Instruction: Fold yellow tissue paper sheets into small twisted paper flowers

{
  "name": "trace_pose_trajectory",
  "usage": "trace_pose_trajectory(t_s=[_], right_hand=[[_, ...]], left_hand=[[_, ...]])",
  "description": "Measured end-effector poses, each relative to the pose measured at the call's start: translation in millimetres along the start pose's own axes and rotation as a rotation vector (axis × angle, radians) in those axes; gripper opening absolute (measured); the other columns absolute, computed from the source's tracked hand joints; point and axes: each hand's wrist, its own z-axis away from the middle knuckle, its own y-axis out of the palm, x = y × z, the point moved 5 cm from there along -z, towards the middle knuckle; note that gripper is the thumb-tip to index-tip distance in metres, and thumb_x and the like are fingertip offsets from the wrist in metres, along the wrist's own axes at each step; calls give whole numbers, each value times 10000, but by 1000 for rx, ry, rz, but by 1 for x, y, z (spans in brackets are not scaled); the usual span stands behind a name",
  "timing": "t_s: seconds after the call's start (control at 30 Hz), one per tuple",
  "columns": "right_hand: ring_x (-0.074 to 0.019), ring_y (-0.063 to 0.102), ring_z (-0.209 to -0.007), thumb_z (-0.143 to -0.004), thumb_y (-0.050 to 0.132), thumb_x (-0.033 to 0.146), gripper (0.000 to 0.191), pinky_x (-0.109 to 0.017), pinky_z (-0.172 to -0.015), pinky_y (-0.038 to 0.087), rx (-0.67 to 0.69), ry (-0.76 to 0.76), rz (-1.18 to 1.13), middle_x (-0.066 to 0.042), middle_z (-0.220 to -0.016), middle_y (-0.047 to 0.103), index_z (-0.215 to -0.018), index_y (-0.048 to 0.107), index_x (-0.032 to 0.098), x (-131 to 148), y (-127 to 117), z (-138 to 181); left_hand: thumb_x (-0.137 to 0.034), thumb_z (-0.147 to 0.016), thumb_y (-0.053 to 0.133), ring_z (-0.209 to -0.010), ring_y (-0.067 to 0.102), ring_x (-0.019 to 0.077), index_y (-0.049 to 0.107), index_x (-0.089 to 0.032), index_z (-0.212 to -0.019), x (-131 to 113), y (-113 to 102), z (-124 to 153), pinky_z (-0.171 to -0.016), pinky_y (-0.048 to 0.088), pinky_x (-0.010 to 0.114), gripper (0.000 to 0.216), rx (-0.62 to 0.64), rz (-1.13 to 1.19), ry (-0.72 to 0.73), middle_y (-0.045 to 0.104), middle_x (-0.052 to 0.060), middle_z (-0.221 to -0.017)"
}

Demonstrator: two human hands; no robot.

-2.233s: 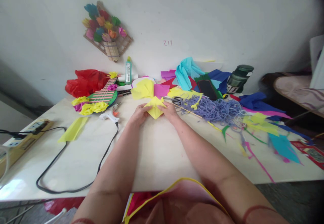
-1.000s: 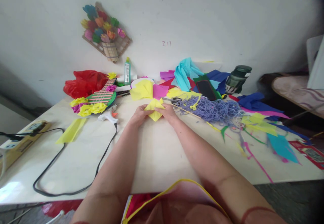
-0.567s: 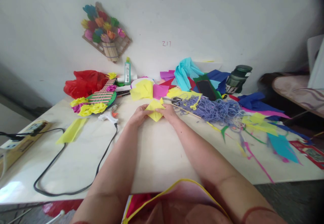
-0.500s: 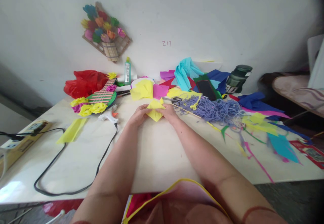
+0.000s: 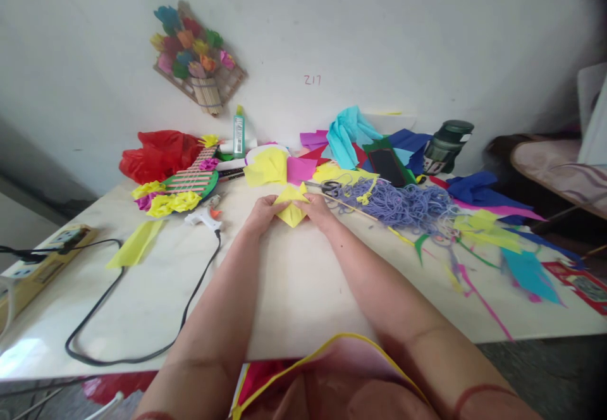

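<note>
Between my hands is a folded piece of yellow paper [image 5: 291, 215], diamond-shaped with a crease down its middle. My left hand [image 5: 262, 213] grips its left side, thumb on top and fingers partly hidden beneath. On the opposite side my right hand [image 5: 318, 210] pinches the paper the same way, its thumb pressed on the face. Just beyond the paper lie a pair of scissors [image 5: 329, 186] and a sheet of yellow paper [image 5: 266, 168]. A thin wooden stick [image 5: 353, 207] runs off to the right of my right hand.
Purple yarn [image 5: 403, 205] is heaped at right, near a phone [image 5: 386, 166] and a dark green bottle [image 5: 446, 148]. At left are a white glue gun [image 5: 203, 220] with its black cord, a power strip [image 5: 45, 268] and a flower-trimmed stick craft [image 5: 190, 183].
My thumbs have shifted slightly on the yellow paper, and its centre crease shows a little differently. Both hands keep their hold in about the same place.
</note>
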Motion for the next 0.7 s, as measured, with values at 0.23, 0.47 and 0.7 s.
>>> trace_pose_trajectory(t_s=[0.23,0.47,0.7], right_hand=[[-109,497,-487,-603,610,411,274,-208,-400,386,67,15,-99,22,-543,518,-653,542,150,3,2,4],[-112,512,-481,-580,647,384,273,-213,-398,406,42,44,-19,26,-529,519,-677,560,144,11,3,9],[-99,494,-450,-592,643,384,264,-196,-365,373,75,29,-15,32,-510,516,-648,550,143,9,4,8]], left_hand=[[-301,-562,725,-642,597,162,635,-119,-816,0,2,1,-615,444,267,325,16,15,-8,642,23,-682],[-284,-564,728,-665,603,169,635,-113,-850,3,0,-1,-622,449,272,345,23,23,-4,648,37,-705],[-313,-540,738,-626,592,163,633,-104,-831,5,-3,-3,-608,448,277,373,22,-22,-25,643,48,-691]])
